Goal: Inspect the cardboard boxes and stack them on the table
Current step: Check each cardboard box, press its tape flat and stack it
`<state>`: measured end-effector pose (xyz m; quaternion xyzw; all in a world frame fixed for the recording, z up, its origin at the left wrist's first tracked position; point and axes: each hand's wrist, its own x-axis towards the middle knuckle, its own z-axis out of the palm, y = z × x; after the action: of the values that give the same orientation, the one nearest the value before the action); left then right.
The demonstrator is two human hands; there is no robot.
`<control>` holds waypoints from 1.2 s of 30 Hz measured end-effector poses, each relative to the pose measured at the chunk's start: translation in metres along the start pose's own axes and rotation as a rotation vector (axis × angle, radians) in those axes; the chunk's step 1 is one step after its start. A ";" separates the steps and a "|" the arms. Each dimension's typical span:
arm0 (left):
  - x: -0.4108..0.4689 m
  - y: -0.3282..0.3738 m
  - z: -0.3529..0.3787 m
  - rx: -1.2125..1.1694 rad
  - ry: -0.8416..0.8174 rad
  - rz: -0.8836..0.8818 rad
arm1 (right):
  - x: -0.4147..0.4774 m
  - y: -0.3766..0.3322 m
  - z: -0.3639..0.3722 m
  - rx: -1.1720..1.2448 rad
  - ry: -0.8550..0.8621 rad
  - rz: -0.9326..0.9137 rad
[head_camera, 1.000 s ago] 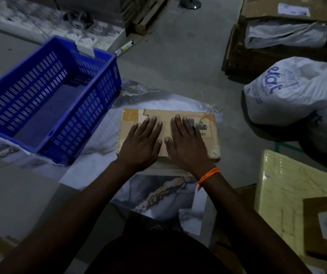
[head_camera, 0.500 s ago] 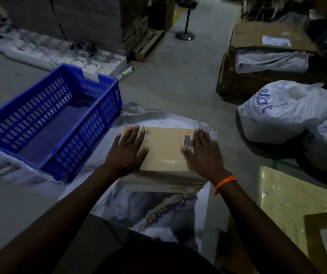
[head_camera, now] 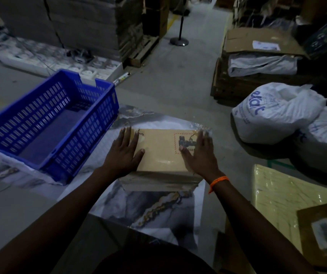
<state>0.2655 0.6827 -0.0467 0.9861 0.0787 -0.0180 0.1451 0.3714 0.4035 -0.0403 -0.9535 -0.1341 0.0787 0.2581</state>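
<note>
Inspection step, I judge. Box [head_camera: 159, 153] lies flat on the table [head_camera: 150, 206], just right of the blue crate [head_camera: 49, 123]. Left hand [head_camera: 125, 153] and right hand [head_camera: 200, 156] rest flat on its two ends, fingers straight, gripping nothing. Next I'd curl round the sides and lift.

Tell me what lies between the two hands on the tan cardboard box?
In the head view, only the bare top of the tan cardboard box lies between the left hand and right hand, plus a red-bordered printed label by the right thumb.
</note>
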 end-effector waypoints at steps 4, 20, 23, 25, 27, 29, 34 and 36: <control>0.005 -0.001 -0.013 -0.449 0.095 -0.240 | 0.005 0.003 -0.005 0.466 -0.003 0.299; -0.050 -0.017 -0.001 -0.726 0.321 -0.129 | -0.057 0.025 0.007 0.600 0.222 0.130; -0.082 -0.015 0.020 -0.730 0.314 -0.108 | -0.083 0.041 0.023 0.565 0.222 0.148; -0.103 -0.012 0.035 -0.761 0.278 -0.121 | -0.100 0.047 0.034 0.526 0.226 0.169; -0.120 -0.010 0.049 -0.745 0.257 -0.139 | -0.117 0.051 0.045 0.486 0.225 0.178; -0.136 -0.009 0.057 -0.680 0.250 -0.128 | -0.131 0.056 0.055 0.425 0.205 0.155; -0.169 0.008 0.061 -0.720 0.215 -0.284 | -0.168 0.064 0.065 0.330 0.102 0.090; -0.172 0.012 0.064 -0.602 0.201 -0.331 | -0.177 0.064 0.069 0.204 0.082 0.043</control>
<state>0.0967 0.6265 -0.0947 0.8698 0.2533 0.0795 0.4158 0.2019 0.3308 -0.1174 -0.9273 -0.0944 0.0583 0.3574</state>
